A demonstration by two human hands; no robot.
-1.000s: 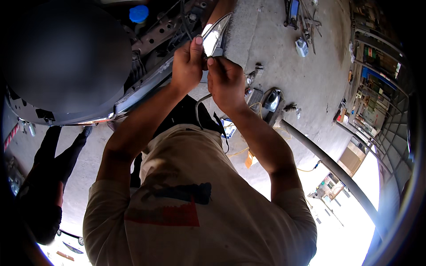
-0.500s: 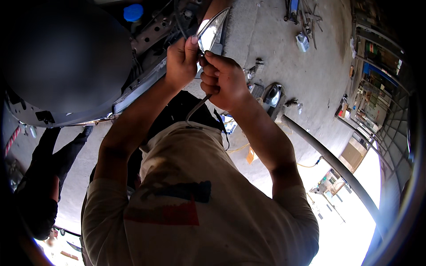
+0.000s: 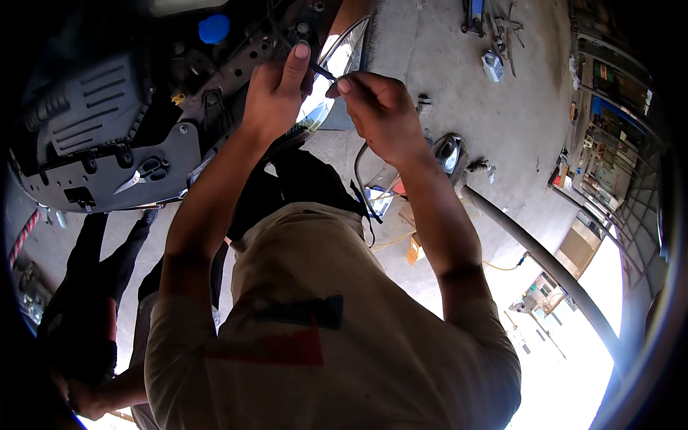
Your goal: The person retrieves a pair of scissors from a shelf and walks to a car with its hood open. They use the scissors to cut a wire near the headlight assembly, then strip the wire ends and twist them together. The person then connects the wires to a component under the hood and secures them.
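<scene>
Nearest: a stained pale shirt is filling the lower middle. Beyond it, left hand is curling around a dark cable, thumb pointing up, its grip clamping the cable; right hand is pinching the same cable with thumb and forefinger together. Cable is stretching between the two hands, in front of what is looking like a headlight. A grey hose is hanging below the right hand; can't tell if it's joining the cable.

Step in hand, judging: handling the cable, maybe drawing or working it at the right fingertips. Next move is probably calling for a steady left hold and a fine right pinch, keeping the cable straight.

Versus half a second ago: the hands are sitting further apart, so more cable is showing between them. Past them, the big dark blur is no longer hiding the engine bay; a ribbed engine cover and scissors on the front panel are showing.

Farther: a lamp-like part and a pale jug are lying on the concrete floor. Lower left, another person's forearm is now showing.
</scene>
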